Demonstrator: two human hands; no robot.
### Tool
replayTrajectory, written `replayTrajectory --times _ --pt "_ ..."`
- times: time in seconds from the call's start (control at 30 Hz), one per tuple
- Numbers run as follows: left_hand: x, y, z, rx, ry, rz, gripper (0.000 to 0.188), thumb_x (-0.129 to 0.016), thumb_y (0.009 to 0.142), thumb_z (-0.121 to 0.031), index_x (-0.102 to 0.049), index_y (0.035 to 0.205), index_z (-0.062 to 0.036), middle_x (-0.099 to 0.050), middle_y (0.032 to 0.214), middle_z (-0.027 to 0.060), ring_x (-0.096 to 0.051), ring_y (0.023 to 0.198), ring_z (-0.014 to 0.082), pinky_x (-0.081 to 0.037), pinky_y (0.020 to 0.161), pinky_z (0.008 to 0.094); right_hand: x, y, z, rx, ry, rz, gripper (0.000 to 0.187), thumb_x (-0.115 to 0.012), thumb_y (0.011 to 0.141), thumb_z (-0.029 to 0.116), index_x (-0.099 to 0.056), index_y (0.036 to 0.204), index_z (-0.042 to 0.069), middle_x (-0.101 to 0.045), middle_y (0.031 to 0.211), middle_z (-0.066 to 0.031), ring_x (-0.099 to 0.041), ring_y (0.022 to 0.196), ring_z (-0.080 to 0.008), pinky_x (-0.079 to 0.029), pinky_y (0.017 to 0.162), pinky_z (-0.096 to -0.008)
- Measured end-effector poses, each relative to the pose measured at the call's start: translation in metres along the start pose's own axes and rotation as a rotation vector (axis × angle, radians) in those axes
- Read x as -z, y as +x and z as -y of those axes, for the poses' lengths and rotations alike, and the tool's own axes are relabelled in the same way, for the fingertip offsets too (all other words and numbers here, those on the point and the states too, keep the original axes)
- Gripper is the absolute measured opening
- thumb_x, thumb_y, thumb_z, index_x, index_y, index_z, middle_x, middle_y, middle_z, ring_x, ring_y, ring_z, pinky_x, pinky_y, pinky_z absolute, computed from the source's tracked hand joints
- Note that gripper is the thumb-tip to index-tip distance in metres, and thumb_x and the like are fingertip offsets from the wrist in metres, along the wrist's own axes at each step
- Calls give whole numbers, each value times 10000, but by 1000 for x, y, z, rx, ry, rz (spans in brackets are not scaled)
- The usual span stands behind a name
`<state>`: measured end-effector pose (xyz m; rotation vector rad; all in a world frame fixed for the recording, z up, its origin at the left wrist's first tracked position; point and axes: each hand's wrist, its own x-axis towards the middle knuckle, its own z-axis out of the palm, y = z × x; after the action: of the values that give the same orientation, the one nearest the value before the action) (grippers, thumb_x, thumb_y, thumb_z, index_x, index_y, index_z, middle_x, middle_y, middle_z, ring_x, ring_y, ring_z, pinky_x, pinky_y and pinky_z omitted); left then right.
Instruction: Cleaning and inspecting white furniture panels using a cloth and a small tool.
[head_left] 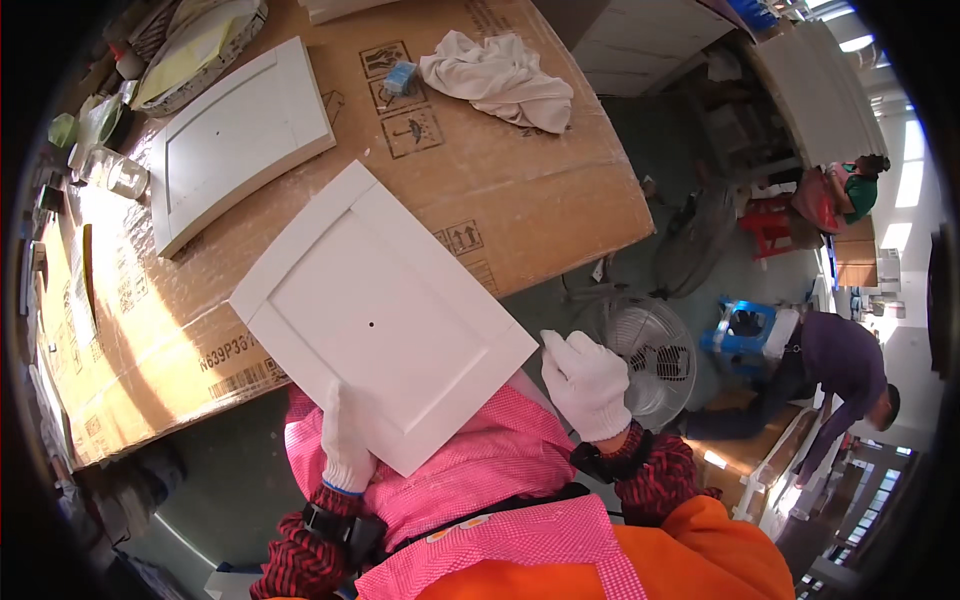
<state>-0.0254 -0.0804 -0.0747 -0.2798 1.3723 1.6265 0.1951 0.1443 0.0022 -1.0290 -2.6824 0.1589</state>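
Note:
A white frame-edged cabinet door panel (pixel 400 310) with a small dark hole in its middle lies tilted across the cardboard-covered table's edge and my lap. My left hand (pixel 345 440), in a white knit glove, grips its lower left edge; the fingers beneath are hidden. Just off the panel's right corner is my right hand (pixel 588 385), also gloved. Its fingers are curled together, and whatever they may hold is out of sight. A second white panel (pixel 240 140) rests farther back on the table, at the left.
Flattened cardboard (pixel 540 220) covers the table. On it lie a crumpled white cloth (pixel 500 80), a small blue block (pixel 400 78) and a glass jar (pixel 122 176). A floor fan (pixel 650 360) stands at my right. Beyond it, a person in purple (pixel 840 355) bends over.

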Motion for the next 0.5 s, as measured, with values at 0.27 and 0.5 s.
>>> replayTrajectory --times 0.27,0.5 --pt "17 -2 -12 -129 24 -21 506 -480 1125 -466 -557 1385 -39 -646 1257 76 -647 1179 197 -561 987 353 11 14 8 -184 544 72 170 -754 909 102 -753 1074 62 -622 800 -81 -626 631 -258 -495 574 -352" --pt "16 -30 -25 17 -470 -174 552 -469 1110 -516 -519 1433 -72 -627 1361 131 -682 1164 313 -593 970 463 10 14 43 -248 757 188 230 -749 896 47 -780 1124 41 -622 783 -90 -596 655 -183 -464 616 -314"
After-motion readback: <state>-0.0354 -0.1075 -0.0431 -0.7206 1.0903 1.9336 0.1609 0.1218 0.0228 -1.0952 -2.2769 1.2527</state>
